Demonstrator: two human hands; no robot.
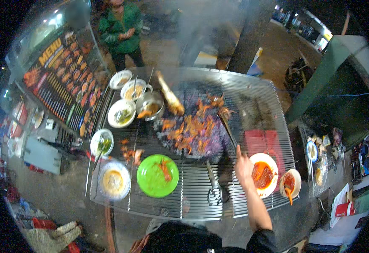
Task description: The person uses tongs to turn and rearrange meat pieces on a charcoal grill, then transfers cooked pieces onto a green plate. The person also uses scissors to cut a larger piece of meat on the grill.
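My right hand [244, 166] grips a pair of metal tongs [229, 129] above the right side of a charcoal grill. At the tips of the tongs is a piece of meat [225, 112], possibly chicken feet. Several orange-coloured pieces of meat [192, 129] lie over the glowing coals. Close beside my right wrist stands a white bowl of red sauce [263, 174]. Only a blurred part of my left hand [139, 244] shows at the lower edge, by my dark clothing; what it holds is hidden. A green plate [151, 185] in front of me carries one orange piece.
A second pair of tongs [214, 186] lies on the wire grate [200, 202]. Sauce bowls [110, 116], a metal pot [159, 110] and a basting brush [170, 95] sit at left. A smaller sauce bowl [295, 178] stands far right. Beyond the grill is a person in green [124, 31].
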